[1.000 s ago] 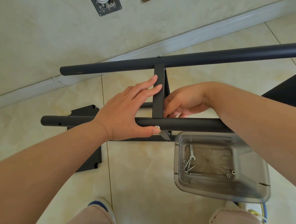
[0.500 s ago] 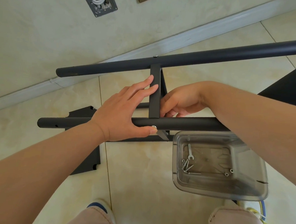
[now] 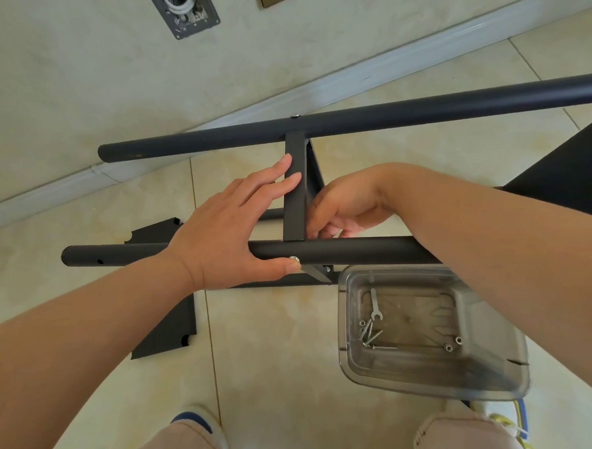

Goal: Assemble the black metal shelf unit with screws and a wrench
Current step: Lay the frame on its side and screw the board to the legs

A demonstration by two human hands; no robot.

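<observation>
The black shelf frame lies on its side across the tiled floor (image 3: 279, 378), its two long tubes running roughly nine to three o'clock. The near tube (image 3: 348, 252) and far tube (image 3: 362, 119) are joined by a flat crossbar (image 3: 294, 203). The left hand (image 3: 229, 227) lies over the near tube with fingers straight, fingertips on the crossbar and the thumb pressing a silver screw head (image 3: 293, 258) on the tube's front. The right hand (image 3: 345, 206) reaches in behind the crossbar, fingers curled — what they hold is hidden. At five o'clock a clear plastic tub (image 3: 433, 389) holds a small wrench (image 3: 374, 305) and loose screws (image 3: 367, 334). A flat black panel (image 3: 165, 330) lies on the floor at eight o'clock, under the left forearm.
</observation>
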